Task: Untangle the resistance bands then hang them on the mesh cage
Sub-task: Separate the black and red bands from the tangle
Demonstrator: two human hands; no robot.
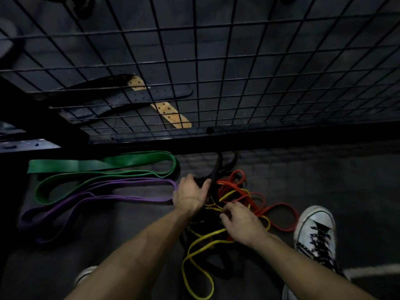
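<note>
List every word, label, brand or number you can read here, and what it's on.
None can be read.
Green band: no print visible.
Purple band: no print visible.
Belts behind the mesh cage: punched holes only, no lettering.
Shoe: dark pattern, no readable brand.

L hand [190, 194] fingers hidden in black band [218, 169]; grip unclear.
</note>
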